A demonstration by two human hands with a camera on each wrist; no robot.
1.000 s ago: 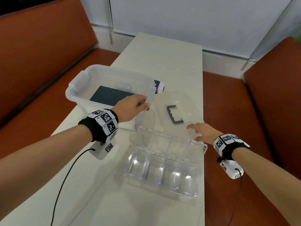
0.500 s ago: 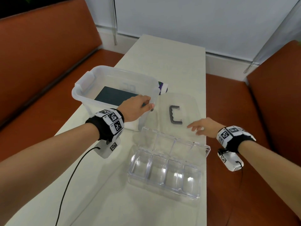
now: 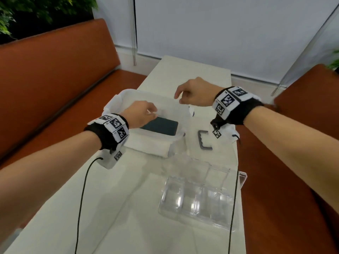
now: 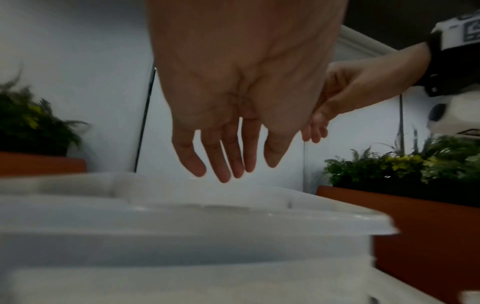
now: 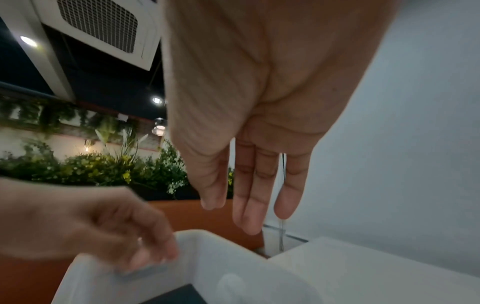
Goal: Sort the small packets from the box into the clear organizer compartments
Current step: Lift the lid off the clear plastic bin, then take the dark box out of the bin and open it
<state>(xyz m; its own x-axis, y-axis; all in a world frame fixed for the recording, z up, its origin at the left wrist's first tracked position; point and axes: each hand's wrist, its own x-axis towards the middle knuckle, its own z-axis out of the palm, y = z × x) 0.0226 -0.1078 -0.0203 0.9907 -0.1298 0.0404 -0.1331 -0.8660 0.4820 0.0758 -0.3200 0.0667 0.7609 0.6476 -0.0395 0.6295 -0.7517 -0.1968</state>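
Observation:
A white translucent box [image 3: 111,105] stands on the table with a flat dark green packet [image 3: 161,127] lying in it. My left hand [image 3: 153,111] hovers over the box's near side, fingers [image 4: 223,164] straight and relaxed, holding nothing. My right hand [image 3: 178,99] hangs over the box's far right corner, fingers [image 5: 246,214] extended and empty. In the right wrist view the box wall [image 5: 221,257] and a corner of the dark packet [image 5: 179,296] show below. The clear organizer [image 3: 194,200] lies open near me, its compartments empty.
The box's clear lid with a dark handle [image 3: 204,141] lies right of the box. A purple and white item [image 3: 191,111] peeks out behind the box. Orange benches [image 3: 55,79] flank the narrow white table [image 3: 119,208]. Wrist cables [image 3: 82,189] trail over the table.
My left hand has let go of the box's near right corner and lifted over its inside. My right hand rose from the lid and moved left over the box.

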